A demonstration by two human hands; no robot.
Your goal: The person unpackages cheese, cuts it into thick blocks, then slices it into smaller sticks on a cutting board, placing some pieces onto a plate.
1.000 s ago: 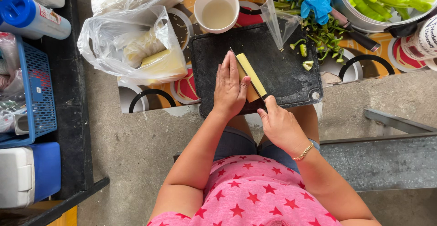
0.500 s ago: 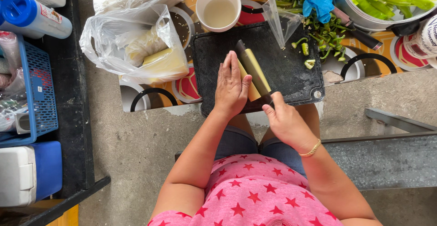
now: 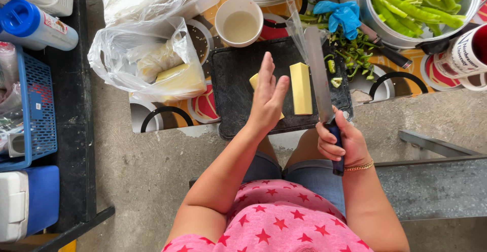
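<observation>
1. The yellow block (image 3: 301,88) lies on the black cutting board (image 3: 238,99), its long axis running from the board's far edge toward its near edge; a smaller yellow piece (image 3: 254,81) lies beside it on the left, partly hidden by the left hand (image 3: 268,99).
2. The left hand is open, fingers straight and together, raised edge-on over the smaller piece; whether it touches that piece cannot be told.
3. The right hand (image 3: 339,143) is clamped on the dark handle of a knife (image 3: 316,74) at the board's near right corner. The blade points away from the person, parallel to the block and just to its right.
4. The block thus sits between the two hands, nearer the knife blade.
5. Beyond the board's far edge stand a cream cup (image 3: 239,21) and a blue glove (image 3: 341,14) on chopped green peppers (image 3: 355,54).
6. At the surface's far right corner sits a metal bowl of green peppers (image 3: 421,3); beside it, a white mug with red print (image 3: 464,54).
7. Off the board's left edge lies a clear plastic bag (image 3: 142,59) holding pale yellow pieces.
8. On the dark shelf to the left: a blue-capped bottle (image 3: 35,23) and a blue basket (image 3: 35,110).
</observation>
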